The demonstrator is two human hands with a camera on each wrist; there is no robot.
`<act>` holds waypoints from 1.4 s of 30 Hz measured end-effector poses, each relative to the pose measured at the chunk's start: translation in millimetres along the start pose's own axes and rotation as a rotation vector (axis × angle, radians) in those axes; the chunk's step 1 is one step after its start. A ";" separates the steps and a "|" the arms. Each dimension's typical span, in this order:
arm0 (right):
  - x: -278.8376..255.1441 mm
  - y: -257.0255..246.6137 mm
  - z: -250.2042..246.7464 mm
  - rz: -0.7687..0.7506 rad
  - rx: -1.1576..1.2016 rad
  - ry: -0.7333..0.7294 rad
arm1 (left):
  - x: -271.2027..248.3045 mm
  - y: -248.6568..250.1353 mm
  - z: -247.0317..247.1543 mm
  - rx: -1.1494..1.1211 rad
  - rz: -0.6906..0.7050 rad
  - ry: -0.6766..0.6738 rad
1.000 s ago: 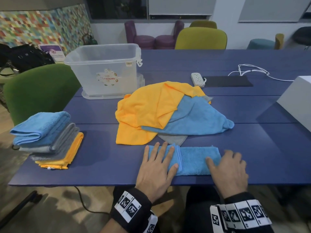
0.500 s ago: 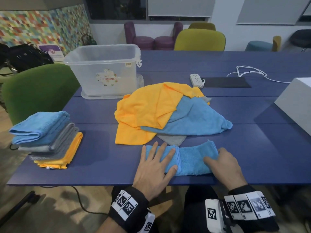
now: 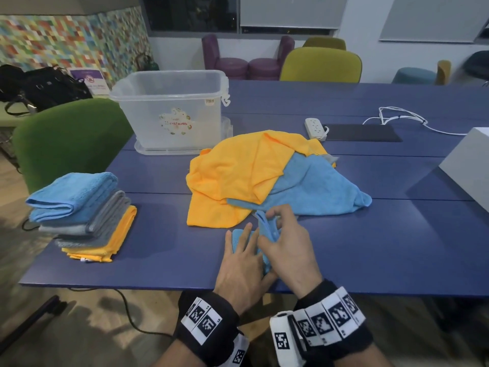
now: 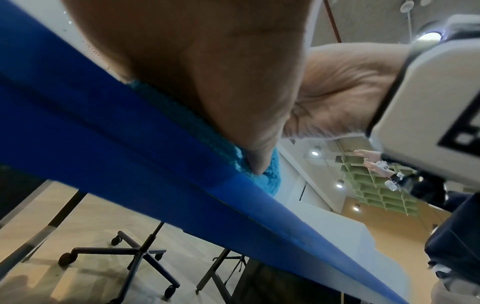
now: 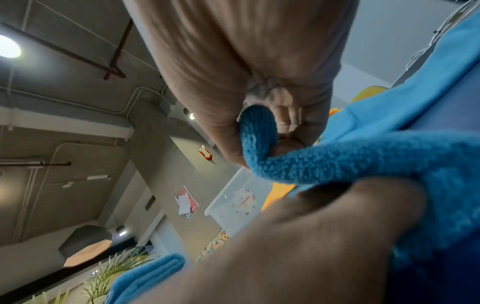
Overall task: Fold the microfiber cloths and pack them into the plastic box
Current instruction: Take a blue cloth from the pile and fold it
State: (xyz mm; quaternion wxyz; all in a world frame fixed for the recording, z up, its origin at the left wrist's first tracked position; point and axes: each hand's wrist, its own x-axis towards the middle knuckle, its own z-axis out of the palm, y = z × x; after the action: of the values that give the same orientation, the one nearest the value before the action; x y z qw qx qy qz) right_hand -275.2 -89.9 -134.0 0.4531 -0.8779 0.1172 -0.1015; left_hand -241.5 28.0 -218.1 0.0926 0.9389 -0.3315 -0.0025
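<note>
A narrow folded blue cloth [image 3: 238, 241] lies at the table's near edge. My left hand [image 3: 242, 256] lies flat on its left half with straight fingers; the left wrist view shows the palm pressing the blue cloth [image 4: 207, 131] onto the table edge. My right hand [image 3: 280, 234] pinches the cloth's right end [image 3: 266, 225] and holds it lifted over the left half; the right wrist view shows thumb and fingers curled round the blue cloth [image 5: 259, 131]. The clear plastic box [image 3: 172, 112] stands open at the back left.
A loose heap of orange cloth [image 3: 238, 176] and blue cloth [image 3: 315, 189] lies mid-table behind my hands. A stack of folded cloths [image 3: 79, 210] sits at the front left. A power strip [image 3: 315, 127], dark mat [image 3: 362, 132] and white box [image 3: 468, 165] lie right.
My right hand has taken hold of the cloth's right end and carried it up and leftward over the left half. My left hand stays flat on the cloth.
</note>
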 end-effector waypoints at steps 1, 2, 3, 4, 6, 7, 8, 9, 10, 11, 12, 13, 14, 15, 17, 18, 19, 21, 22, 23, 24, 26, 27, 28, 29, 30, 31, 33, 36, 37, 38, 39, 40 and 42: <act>1.3 1.3 7.0 -0.003 -0.003 -0.010 | 0.8 0.0 0.1 -0.006 -0.005 0.014; 2.2 2.8 12.0 -0.001 0.004 -0.018 | 1.6 -0.6 0.6 -0.040 -0.012 0.038; 2.9 3.9 14.8 0.006 0.026 -0.023 | 2.0 -2.3 0.4 -0.115 -0.018 0.071; 3.4 4.5 15.9 0.008 0.060 -0.023 | 1.8 -4.1 -0.7 -0.225 -0.027 0.098; 3.9 4.7 15.6 0.009 0.127 -0.010 | -0.8 -6.8 -6.0 -0.459 -0.039 0.133; 3.9 4.7 15.3 0.009 0.155 -0.008 | -3.5 -7.1 -10.8 -0.570 -0.051 0.154; 4.3 5.9 15.8 0.010 0.177 -0.010 | -5.6 -7.4 -16.4 -0.681 -0.071 0.178; 5.0 6.8 16.4 0.016 0.195 -0.018 | -8.1 -7.6 -22.9 -0.777 -0.079 0.195; 5.6 8.8 17.4 0.025 0.216 -0.034 | -10.3 -7.2 -29.9 -0.846 -0.074 0.208; 6.2 11.5 18.9 0.033 0.236 -0.054 | -13.1 -7.5 -37.1 -0.886 -0.054 0.222; 6.5 14.0 20.2 0.037 0.260 -0.074 | -16.1 -8.9 -43.3 -0.908 -0.042 0.230; 6.4 15.8 20.9 0.040 0.276 -0.092 | -19.6 -11.7 -48.8 -0.927 -0.042 0.241; 6.0 17.4 21.5 0.037 0.285 -0.109 | -22.4 -15.7 -51.6 -0.934 -0.076 0.253; 5.5 18.7 21.7 0.035 0.270 -0.121 | -24.8 -20.2 -53.2 -0.934 -0.146 0.259; 6.4 24.5 23.3 0.016 0.172 -0.131 | -28.5 -27.2 -55.1 -0.907 -0.341 0.218; 7.4 27.4 24.5 0.000 0.094 -0.132 | -28.1 -29.4 -54.2 -0.866 -0.409 0.186; 8.0 29.3 25.5 -0.026 0.009 -0.136 | -27.0 -31.3 -53.4 -0.821 -0.436 0.158; 8.3 29.9 27.7 -0.090 -0.109 -0.164 | -22.9 -31.2 -54.1 -0.774 -0.445 0.120; 7.2 29.3 29.1 -0.114 -0.150 -0.187 | -20.4 -31.2 -54.9 -0.773 -0.459 0.100; 4.7 28.0 30.3 -0.133 -0.193 -0.206 | -18.1 -32.0 -55.4 -0.790 -0.478 0.081; 1.5 27.8 31.5 -0.160 -0.263 -0.203 | -15.9 -33.8 -55.4 -0.814 -0.504 0.066; -7.0 29.6 33.5 -0.226 -0.459 -0.147 | -11.9 -37.3 -54.6 -0.876 -0.564 0.046; -12.0 31.4 34.9 -0.247 -0.537 -0.115 | -11.3 -37.5 -54.2 -0.899 -0.580 0.038; -16.4 34.0 36.6 -0.253 -0.589 -0.090 | -11.3 -36.9 -53.8 -0.911 -0.576 0.035; -20.9 36.7 38.8 -0.249 -0.624 -0.072 | -12.1 -36.3 -53.3 -0.922 -0.547 0.038; -25.2 39.5 40.6 -0.241 -0.643 -0.056 | -13.1 -36.0 -52.4 -0.932 -0.507 0.045; -29.3 41.5 42.2 -0.226 -0.659 -0.038 | -15.1 -34.4 -53.7 -0.937 -0.457 0.052; -36.2 43.6 45.9 -0.167 -0.672 0.002 | -19.0 -34.2 -52.2 -0.917 -0.388 0.061; -44.8 38.1 54.1 -0.045 -0.636 0.021 | -28.3 -36.4 -48.1 -0.846 -0.371 0.073; -47.1 34.4 57.4 -0.032 -0.622 0.021 | -32.5 -38.6 -46.5 -0.846 -0.379 0.088; -47.9 29.8 60.3 -0.025 -0.613 -0.008 | -36.5 -42.1 -44.2 -0.854 -0.393 0.113; -46.9 24.2 63.2 -0.029 -0.610 -0.073 | -41.7 -46.0 -44.5 -0.847 -0.417 0.143; -44.6 18.1 66.1 -0.039 -0.607 -0.173 | -47.4 -52.4 -43.4 -0.825 -0.440 0.178; -36.5 7.0 73.5 -0.153 -0.609 -0.315 | -61.8 -65.9 -45.4 -0.757 -0.469 0.215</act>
State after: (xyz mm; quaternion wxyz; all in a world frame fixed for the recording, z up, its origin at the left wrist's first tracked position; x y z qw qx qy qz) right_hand -289.8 -26.3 -184.2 0.1743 -0.9838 0.0046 0.0409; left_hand -245.8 124.7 -188.5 0.4600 0.8836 -0.0741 -0.0469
